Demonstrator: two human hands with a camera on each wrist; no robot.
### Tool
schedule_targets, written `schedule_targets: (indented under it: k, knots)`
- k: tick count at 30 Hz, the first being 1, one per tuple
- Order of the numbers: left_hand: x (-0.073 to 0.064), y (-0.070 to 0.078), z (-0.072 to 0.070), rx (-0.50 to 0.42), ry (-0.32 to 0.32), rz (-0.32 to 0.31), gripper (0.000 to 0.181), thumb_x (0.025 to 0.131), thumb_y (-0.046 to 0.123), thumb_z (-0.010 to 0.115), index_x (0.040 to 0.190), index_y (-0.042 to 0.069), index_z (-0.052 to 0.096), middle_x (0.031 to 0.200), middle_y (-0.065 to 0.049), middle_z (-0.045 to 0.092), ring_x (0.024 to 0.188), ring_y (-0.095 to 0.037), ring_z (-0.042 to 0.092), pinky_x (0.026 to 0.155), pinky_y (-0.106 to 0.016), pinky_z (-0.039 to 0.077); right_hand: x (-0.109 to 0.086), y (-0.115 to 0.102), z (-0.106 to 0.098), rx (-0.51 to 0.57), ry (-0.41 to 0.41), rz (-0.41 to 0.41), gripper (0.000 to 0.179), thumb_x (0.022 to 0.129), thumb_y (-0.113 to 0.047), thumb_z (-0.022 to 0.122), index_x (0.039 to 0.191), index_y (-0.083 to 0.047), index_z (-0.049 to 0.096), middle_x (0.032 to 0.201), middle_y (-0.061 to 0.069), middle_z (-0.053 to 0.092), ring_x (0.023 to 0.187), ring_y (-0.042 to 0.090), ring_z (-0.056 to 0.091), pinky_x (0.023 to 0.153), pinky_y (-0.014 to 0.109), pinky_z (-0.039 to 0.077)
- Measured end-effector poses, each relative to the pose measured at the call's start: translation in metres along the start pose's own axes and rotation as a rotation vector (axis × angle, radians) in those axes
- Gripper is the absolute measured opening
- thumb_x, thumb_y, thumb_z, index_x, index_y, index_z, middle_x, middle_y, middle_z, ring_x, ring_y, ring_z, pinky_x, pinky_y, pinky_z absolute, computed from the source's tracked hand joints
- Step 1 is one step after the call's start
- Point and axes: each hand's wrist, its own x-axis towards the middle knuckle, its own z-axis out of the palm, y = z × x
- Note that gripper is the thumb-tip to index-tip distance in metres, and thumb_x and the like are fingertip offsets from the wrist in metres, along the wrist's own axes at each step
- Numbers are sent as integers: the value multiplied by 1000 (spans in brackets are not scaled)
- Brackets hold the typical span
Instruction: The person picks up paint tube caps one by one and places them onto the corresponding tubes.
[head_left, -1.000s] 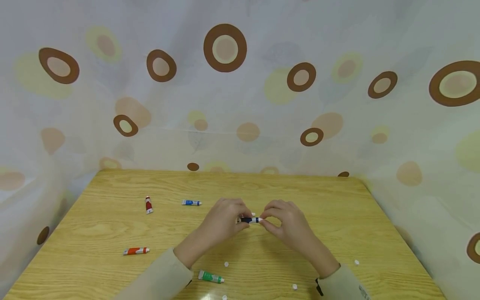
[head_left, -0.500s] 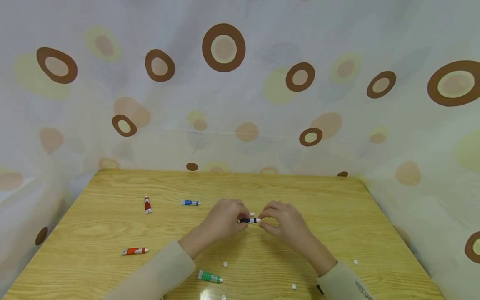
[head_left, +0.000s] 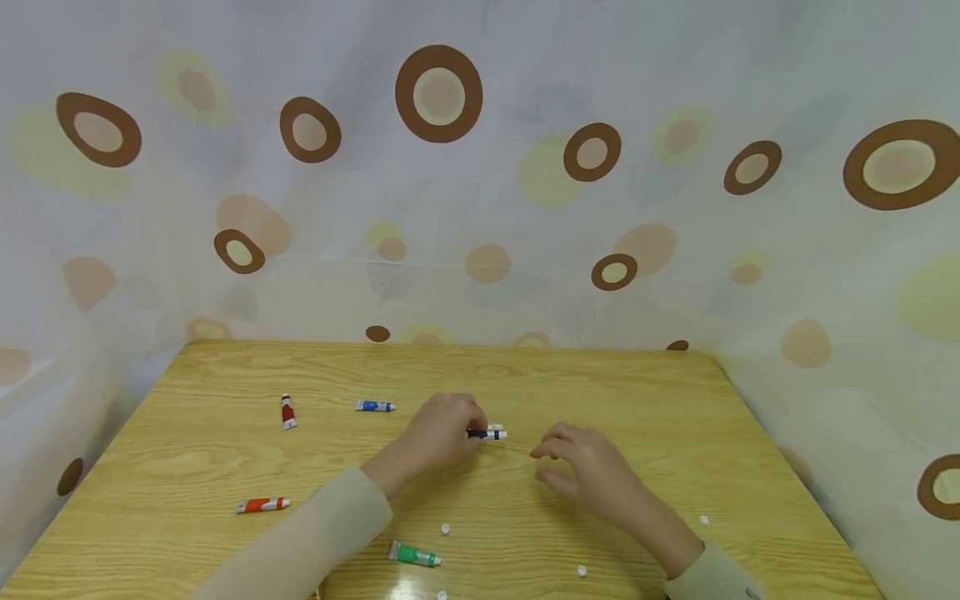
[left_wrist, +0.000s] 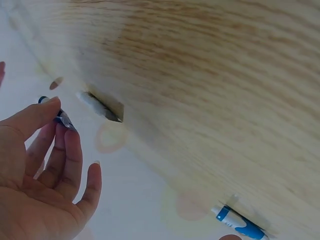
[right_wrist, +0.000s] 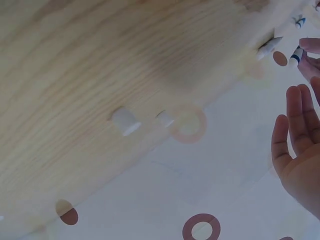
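My left hand [head_left: 442, 429] pinches a dark blue and white paint tube [head_left: 491, 435] between thumb and fingers, its white end pointing right. In the left wrist view, the dark paint tube [left_wrist: 64, 119] shows between the thumb and fingertips. Close behind it lies a whitish tube [left_wrist: 100, 106] on the table, mostly hidden by the hand in the head view. My right hand [head_left: 592, 475] is to the right of the held tube, apart from it, fingers loosely bent and holding nothing. In the right wrist view, the fingers of the right hand [right_wrist: 302, 145] are extended.
On the wooden table [head_left: 637, 400] lie a dark red tube [head_left: 288, 412], a blue tube [head_left: 375, 406], an orange-red tube [head_left: 262, 505] and a green tube [head_left: 415, 554]. Small white caps lie nearer the front, including one cap [head_left: 582, 571] and another cap [head_left: 704, 520]. A patterned curtain [head_left: 480, 208] surrounds the table.
My right hand has let go of the tube's white end and moved right and toward me. The left hand still grips the tube, now slightly to the left in view.
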Motion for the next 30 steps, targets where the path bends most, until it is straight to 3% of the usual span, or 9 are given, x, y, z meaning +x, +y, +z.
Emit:
schedule_targets:
  k: [6, 21, 30]
  knots:
    - [2, -3, 2, -13, -17, -17, 4, 89, 16, 81, 93, 16, 81, 92, 4, 71, 82, -8, 62, 88, -36, 53, -13, -2, -4, 40, -43, 19, 16, 84, -14, 85, 98, -13, 78, 98, -5, 71, 83, 11, 68, 73, 27, 58]
    - [8, -6, 10, 27, -47, -45, 4, 89, 16, 81, 92, 13, 81, 94, 2, 69, 83, -10, 63, 83, -31, 57, -44, -8, -9, 125, -72, -64, 20, 81, -6, 85, 97, -15, 77, 94, -7, 69, 78, 4, 63, 67, 19, 55]
    - [9, -8, 12, 38, -45, -38, 5, 90, 16, 80, 93, 13, 81, 94, 2, 70, 84, -10, 64, 82, -28, 57, -61, -5, -15, 255, -225, 59, 11, 93, -17, 77, 105, -18, 76, 99, -10, 70, 86, -4, 60, 71, 22, 56]
